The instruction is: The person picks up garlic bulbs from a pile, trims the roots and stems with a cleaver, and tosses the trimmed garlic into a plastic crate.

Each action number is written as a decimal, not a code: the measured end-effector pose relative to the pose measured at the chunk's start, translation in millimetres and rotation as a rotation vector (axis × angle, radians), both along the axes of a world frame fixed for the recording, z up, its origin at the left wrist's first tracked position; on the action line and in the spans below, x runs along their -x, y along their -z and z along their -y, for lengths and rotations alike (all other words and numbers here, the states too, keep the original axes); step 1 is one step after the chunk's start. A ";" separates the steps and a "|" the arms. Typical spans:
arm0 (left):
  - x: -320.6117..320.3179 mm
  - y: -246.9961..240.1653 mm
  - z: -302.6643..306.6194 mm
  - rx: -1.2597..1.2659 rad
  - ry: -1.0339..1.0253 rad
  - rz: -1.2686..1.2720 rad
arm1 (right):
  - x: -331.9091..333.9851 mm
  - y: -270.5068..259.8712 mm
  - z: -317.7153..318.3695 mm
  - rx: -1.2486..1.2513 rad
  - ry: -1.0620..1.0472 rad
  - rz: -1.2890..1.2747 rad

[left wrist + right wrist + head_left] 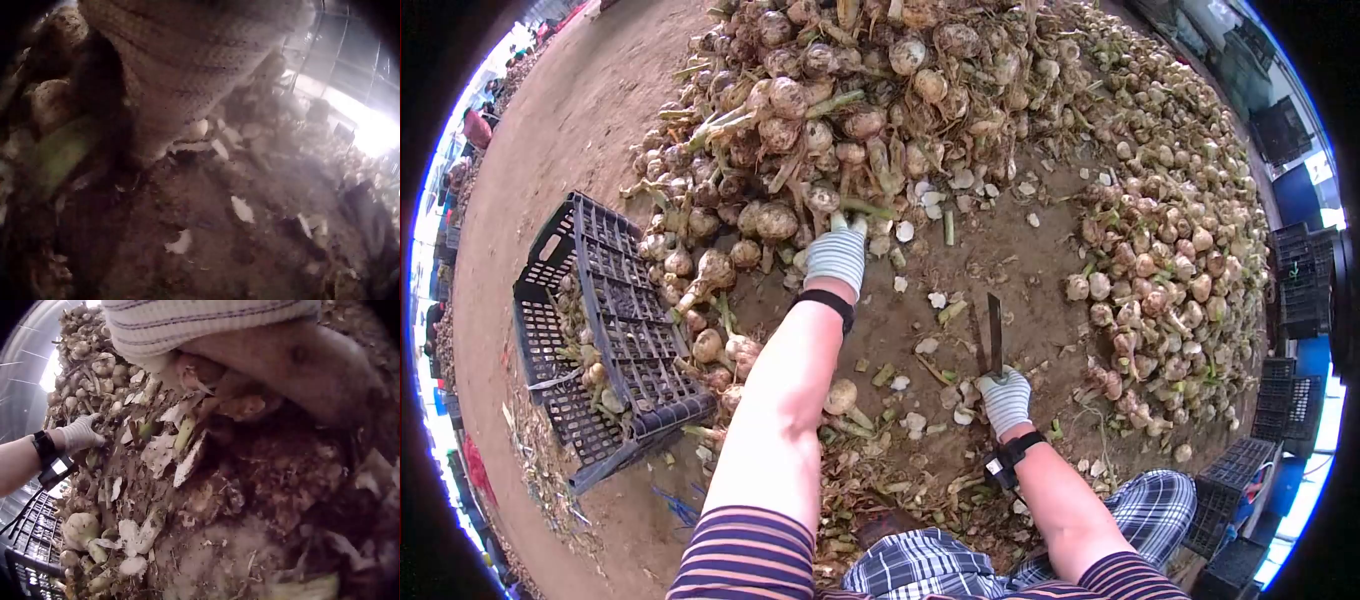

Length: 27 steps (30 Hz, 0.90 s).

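Hundreds of untrimmed bulbs (820, 110) remain heaped; left hand (836, 258) touches the heap's edge, grip unclear; right hand (1006, 398) clenches shears (992, 335); trimmed bulbs (1170, 250) lie right of it.

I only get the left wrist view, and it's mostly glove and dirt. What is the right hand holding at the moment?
Observer: In the head view, the right hand grips what look like shears, with the blades pointing away from the person.
Operator: Where exactly is the left hand?
Observer: The left hand is at the near edge of the big garlic pile, fingertips by a green stalk. I cannot tell whether it has gripped a bulb.
Operator: Is there any container nearby?
Observer: A black crate sits on the ground to the left of the left arm, with a few bulbs inside.
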<state>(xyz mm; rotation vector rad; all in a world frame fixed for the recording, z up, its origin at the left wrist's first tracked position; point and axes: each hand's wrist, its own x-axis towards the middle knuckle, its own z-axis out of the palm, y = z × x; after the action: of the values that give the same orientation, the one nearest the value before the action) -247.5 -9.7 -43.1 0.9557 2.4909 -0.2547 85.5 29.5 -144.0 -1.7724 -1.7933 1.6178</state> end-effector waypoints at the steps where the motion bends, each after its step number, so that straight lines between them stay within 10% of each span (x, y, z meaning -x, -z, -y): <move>1: 7.1 23.1 4.9 -0.101 0.033 -0.075 | -0.1 -2.9 1.5 0.012 0.008 -0.030; 11: -33.7 -4.6 187.1 0.310 0.104 -0.066 | -0.6 -6.8 -0.9 0.052 -0.002 0.001; 14: -22.0 -39.4 232.6 -0.158 -0.075 0.110 | -3.0 5.0 -2.3 0.059 0.019 -0.034; 18: -20.4 -67.6 217.2 -0.580 -0.132 -0.310 | 2.7 -8.9 -1.3 0.053 0.004 -0.013; 27: -9.2 -4.3 153.0 0.280 0.012 0.027 | -0.6 1.2 -1.2 -0.005 0.005 0.000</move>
<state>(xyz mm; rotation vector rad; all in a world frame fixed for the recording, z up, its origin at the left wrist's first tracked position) -238.2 -162.7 -38.8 0.8509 2.3461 -0.5735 86.1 30.7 -145.2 -1.7738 -1.7905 1.6100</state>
